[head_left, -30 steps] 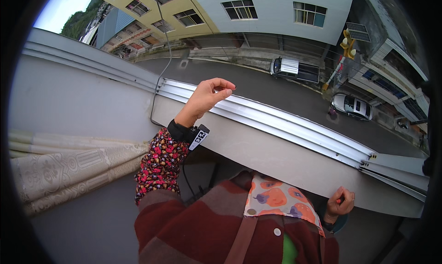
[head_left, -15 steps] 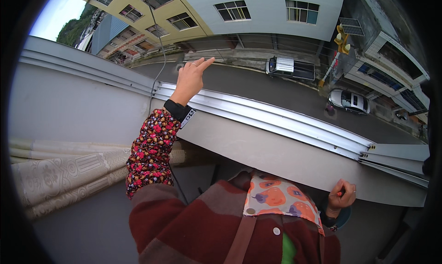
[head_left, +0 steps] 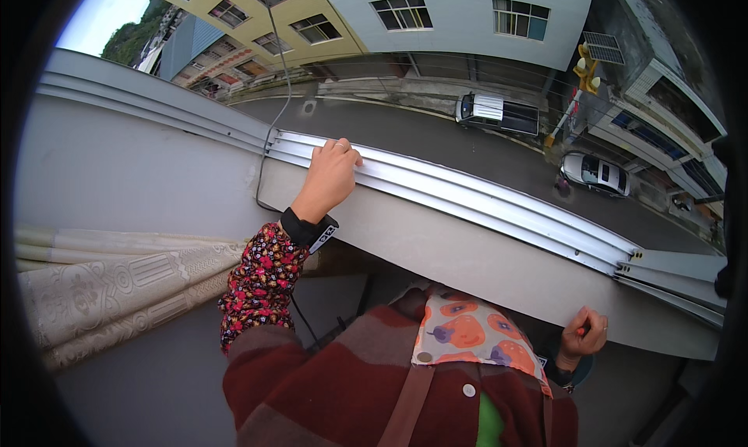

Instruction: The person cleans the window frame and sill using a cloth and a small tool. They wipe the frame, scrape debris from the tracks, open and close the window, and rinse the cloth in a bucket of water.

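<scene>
My left hand (head_left: 330, 181) is over the silver metal window track (head_left: 452, 198), near its left end. Its fingers bend loosely down at the rails and nothing shows in them; their tips are partly hidden. A black band (head_left: 299, 227) circles that wrist above a flowered sleeve (head_left: 265, 283). At the right, my right hand (head_left: 586, 335) is closed beside the inner edge of the pale sill (head_left: 467, 264). A small red thing (head_left: 581, 332) peeks out between its fingers, too little of it to name.
A dark cable (head_left: 282, 120) hangs across the track's left end and drops below the sill. Rolled cream patterned cloth (head_left: 117, 291) lies at the left. Far below, beyond the track, a street holds a pickup truck (head_left: 497, 114) and a silver car (head_left: 594, 174).
My left hand has drawn back from above the street down onto the track, its stretched fingers now bent. My right hand remains closed in nearly the same place.
</scene>
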Tool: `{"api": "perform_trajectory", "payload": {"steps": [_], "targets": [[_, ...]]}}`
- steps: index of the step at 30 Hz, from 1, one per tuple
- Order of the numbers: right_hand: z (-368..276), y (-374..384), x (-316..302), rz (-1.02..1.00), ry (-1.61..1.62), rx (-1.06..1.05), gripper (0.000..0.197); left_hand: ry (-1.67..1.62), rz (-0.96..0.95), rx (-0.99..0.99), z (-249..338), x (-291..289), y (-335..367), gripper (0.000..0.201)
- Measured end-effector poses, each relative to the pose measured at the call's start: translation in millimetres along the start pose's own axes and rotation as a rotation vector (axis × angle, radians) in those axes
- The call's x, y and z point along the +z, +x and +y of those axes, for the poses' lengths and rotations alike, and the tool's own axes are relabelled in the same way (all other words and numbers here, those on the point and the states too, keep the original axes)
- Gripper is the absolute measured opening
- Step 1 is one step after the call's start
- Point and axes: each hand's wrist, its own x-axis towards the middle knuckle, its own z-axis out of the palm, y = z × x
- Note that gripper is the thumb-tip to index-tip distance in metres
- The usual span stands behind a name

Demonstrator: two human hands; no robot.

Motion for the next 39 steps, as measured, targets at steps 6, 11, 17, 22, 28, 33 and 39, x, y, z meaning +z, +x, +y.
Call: {"api": "perform_trajectory", "payload": {"steps": [6,11,17,22,28,33,39], "targets": [[0.0,-0.3,-1.0,0.0,-0.009,0.002,0.009,-0.14,-0.078,0.005,4.2,8.0,12.9,0.027],[-0.9,1.6,-0.6,0.005,-0.009,0.005,0.009,-0.895,-0.231,-0.239,14.9,3.7,21.4,0.034],[0.2,1.7,0.3,-0.003,-0.006,0.01,0.01,-0.655,-0.15,-0.137,12.5,-15.4,24.4,0.038],[-0.3,0.5,1.4,-0.001,-0.019,0.016,0.01,-0.265,-0.096,-0.028,11.5,-8.9,12.6,0.042],[-0.5,0.6,1.4,0.0,-0.009,0.011,0.009,-0.302,-0.012,0.053,14.8,-0.4,7.9,0.045],[0.0,0.4,1.7,0.014,-0.011,0.006,0.009,-0.252,-0.042,0.067,15.0,-0.4,8.5,0.044],[-1.7,1.6,1.9,0.004,0.0,0.02,0.009,-0.432,-0.099,0.009,9.4,7.8,9.8,0.038]]}}
